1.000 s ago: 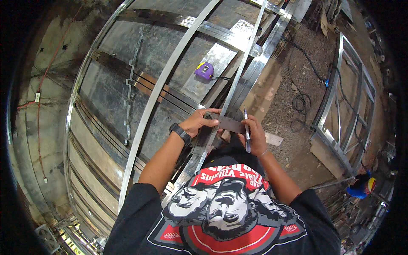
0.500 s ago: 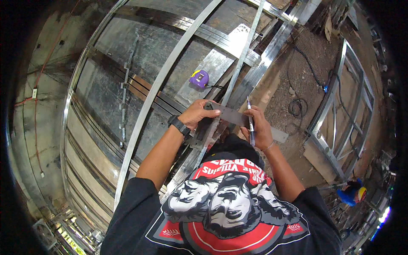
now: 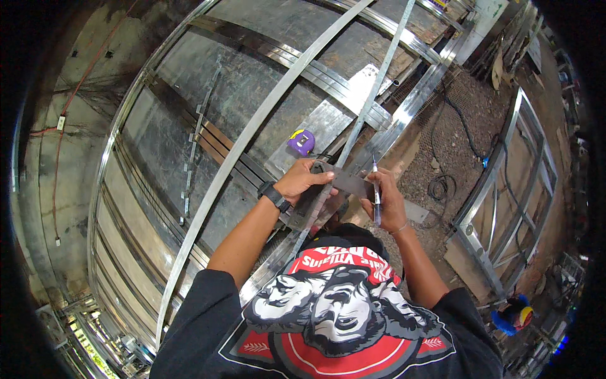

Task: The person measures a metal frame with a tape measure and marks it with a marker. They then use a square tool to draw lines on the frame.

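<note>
My left hand [image 3: 302, 182] is closed on a flat grey metal square [image 3: 351, 182], thumb on top, near its corner. The square lies across a long narrow metal strip [image 3: 361, 126], and its far end sticks out past my right hand. In my right hand [image 3: 390, 201] a slim white pen [image 3: 377, 197] is gripped with its tip pointing away from me. The right fingers are close to the square's blade; whether they touch it I cannot tell. Just beyond my left hand, a purple and yellow tape measure [image 3: 302, 143] rests on a flat metal plate [image 3: 319, 129].
A long curved-looking metal bar [image 3: 243, 139] crosses the dark sheet-topped table [image 3: 252, 88] on my left. Metal tubes [image 3: 416, 104] run along the table's right side. On the ground at right are a welded metal frame [image 3: 492, 215] and black cable [image 3: 442, 186]. A person [image 3: 512, 314] is at lower right.
The view has shifted, so the table and tools sit slightly lower and to the right. Both hands keep their hold on the square and the pen.
</note>
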`<action>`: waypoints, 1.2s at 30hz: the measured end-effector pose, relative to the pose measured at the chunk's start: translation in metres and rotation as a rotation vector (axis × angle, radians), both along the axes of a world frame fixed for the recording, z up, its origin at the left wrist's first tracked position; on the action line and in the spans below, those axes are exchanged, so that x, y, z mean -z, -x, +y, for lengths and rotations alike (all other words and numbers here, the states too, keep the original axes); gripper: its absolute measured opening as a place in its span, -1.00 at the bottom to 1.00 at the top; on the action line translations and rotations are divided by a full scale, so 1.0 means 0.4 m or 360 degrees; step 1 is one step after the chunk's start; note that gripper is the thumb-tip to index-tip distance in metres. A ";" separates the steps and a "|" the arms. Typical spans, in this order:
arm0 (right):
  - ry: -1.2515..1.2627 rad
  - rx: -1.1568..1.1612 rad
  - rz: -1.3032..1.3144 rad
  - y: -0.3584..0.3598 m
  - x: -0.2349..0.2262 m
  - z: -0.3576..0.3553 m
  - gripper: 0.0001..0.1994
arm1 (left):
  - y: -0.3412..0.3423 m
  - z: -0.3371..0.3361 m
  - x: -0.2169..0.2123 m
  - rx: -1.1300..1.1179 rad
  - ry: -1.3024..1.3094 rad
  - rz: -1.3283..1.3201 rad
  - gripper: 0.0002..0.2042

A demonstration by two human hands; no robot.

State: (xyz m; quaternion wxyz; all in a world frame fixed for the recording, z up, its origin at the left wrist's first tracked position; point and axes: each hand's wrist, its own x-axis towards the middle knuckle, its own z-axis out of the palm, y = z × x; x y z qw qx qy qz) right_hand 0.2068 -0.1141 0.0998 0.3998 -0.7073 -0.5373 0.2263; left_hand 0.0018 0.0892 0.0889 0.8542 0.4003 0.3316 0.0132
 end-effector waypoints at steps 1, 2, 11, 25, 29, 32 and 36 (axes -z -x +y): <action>0.0008 -0.0002 -0.0022 -0.004 0.003 0.005 -0.40 | -0.001 0.002 -0.004 -0.0011 0.0035 -0.0008 -0.65; -0.0001 -0.0005 -0.0021 -0.007 0.003 0.008 -0.40 | -0.003 0.000 -0.007 -0.0035 0.0015 -0.0019 -0.65; -0.0048 -0.0041 -0.0054 -0.016 0.012 0.027 -0.41 | -0.008 0.014 -0.015 -0.0057 0.0051 -0.0017 -0.63; -0.0082 -0.0005 -0.0070 -0.005 -0.011 0.025 -0.39 | -0.005 0.005 0.004 -0.0063 -0.0070 -0.0063 -0.68; -0.0090 -0.0013 -0.0087 -0.005 -0.012 0.022 -0.39 | -0.007 0.000 -0.008 -0.0081 -0.0065 -0.0089 -0.68; -0.0099 -0.0018 -0.0111 -0.005 -0.012 0.019 -0.39 | -0.007 0.001 -0.022 -0.0062 -0.0061 -0.0075 -0.67; -0.0118 -0.0013 -0.0110 -0.001 -0.019 0.018 -0.39 | -0.005 0.001 -0.029 -0.0049 -0.0042 -0.0065 -0.66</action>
